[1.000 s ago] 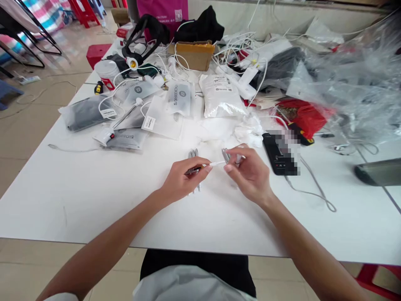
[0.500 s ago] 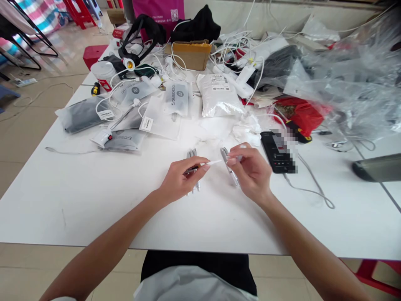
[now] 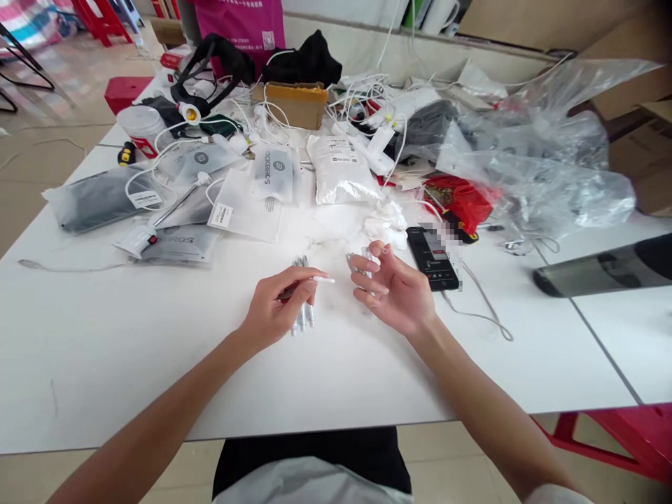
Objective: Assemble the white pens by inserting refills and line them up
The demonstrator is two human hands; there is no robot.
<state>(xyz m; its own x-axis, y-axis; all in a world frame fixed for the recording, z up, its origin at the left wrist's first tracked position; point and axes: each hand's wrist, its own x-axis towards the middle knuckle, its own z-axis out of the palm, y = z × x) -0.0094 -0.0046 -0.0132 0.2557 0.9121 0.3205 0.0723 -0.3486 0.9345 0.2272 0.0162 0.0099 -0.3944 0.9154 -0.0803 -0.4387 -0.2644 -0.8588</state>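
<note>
My left hand [image 3: 278, 308] is closed on a bundle of thin silvery pen-like sticks [image 3: 303, 313], with a white tip [image 3: 325, 280] poking out past my fingers toward the right. My right hand [image 3: 391, 290] is palm up just to the right, fingers loosely curled round a small silvery piece [image 3: 360, 260] pinched near the fingertips. Both hands hover over the white table [image 3: 157, 350], a few centimetres apart.
A black phone [image 3: 431, 257] with a grey cable [image 3: 480, 311] lies right of my right hand. Packaged accessories in white and clear bags [image 3: 246, 203], a cardboard box [image 3: 291, 103], tangled white cables and crumpled plastic bags [image 3: 535, 168] crowd the far half. A dark flat object [image 3: 603, 269] lies at right.
My right hand drew apart from the white tip and turned palm up. The view shifted right and tilted up slightly. My left hand kept its grip.
</note>
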